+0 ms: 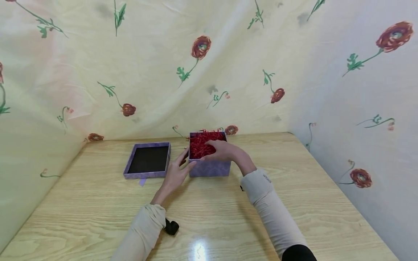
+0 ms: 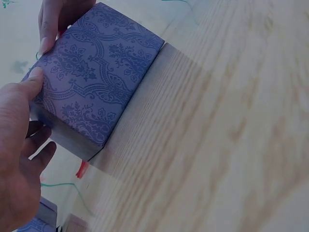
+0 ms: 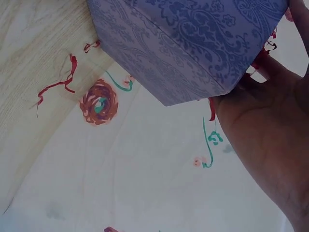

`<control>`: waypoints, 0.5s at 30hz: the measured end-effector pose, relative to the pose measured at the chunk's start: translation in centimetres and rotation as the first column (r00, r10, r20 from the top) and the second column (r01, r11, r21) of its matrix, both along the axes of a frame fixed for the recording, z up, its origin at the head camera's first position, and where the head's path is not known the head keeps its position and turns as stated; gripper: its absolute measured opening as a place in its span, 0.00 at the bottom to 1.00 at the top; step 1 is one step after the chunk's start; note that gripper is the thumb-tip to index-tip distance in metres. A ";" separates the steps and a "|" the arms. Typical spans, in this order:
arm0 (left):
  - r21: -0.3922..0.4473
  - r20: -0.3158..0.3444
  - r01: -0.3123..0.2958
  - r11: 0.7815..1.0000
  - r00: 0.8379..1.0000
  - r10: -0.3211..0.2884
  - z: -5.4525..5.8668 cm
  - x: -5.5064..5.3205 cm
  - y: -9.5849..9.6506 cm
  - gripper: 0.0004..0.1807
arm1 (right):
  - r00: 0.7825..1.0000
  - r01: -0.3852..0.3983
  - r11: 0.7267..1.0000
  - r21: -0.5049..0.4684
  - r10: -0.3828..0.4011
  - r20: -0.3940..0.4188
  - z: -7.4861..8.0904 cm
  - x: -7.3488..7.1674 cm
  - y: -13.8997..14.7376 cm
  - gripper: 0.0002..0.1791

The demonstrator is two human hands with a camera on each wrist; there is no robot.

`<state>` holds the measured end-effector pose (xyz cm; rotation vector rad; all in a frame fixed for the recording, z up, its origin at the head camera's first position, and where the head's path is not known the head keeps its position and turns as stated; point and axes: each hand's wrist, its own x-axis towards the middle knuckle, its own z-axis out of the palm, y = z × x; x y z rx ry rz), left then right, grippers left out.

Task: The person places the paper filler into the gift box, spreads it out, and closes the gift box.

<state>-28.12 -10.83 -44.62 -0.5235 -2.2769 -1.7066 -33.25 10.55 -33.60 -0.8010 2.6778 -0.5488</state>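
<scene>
A purple patterned gift box [image 1: 210, 169] stands on the table, filled with red shredded paper [image 1: 204, 142]. At its front left corner my left hand [image 1: 176, 175] grips the box, thumb on the patterned front [image 2: 91, 72] near the rim and the other fingers along the left side. My right hand [image 1: 222, 150] reaches over the front right rim and rests on the shredded paper. In the right wrist view, some of its fingers [image 3: 273, 70] disappear behind the box edge among red strands, so their tips are hidden.
Left of the box lies its lid [image 1: 147, 159], upturned with a black inside. A small lilac tab [image 1: 142, 182] sticks out below the lid. Loose red strands [image 3: 60, 82] lie on the table beyond the box. Floral cloth [image 1: 156, 72] hangs behind and along both sides.
</scene>
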 end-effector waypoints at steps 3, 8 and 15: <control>0.000 0.003 0.008 1.000 1.000 -0.008 0.8 0.5 0.3 0.35 | 1.000 0.008 1.000 -0.006 -0.008 0.011 0.0 -0.1 0.1 0.41; 0.004 0.009 0.019 1.000 1.000 -0.019 2.7 1.9 0.4 0.34 | 1.000 0.028 1.000 -0.004 -0.028 0.005 0.1 -0.2 -0.2 0.38; 0.002 -0.010 0.017 1.000 1.000 -0.017 1.9 1.4 0.4 0.35 | 0.999 0.032 0.999 0.042 -0.031 -0.035 -0.4 -0.9 -1.1 0.33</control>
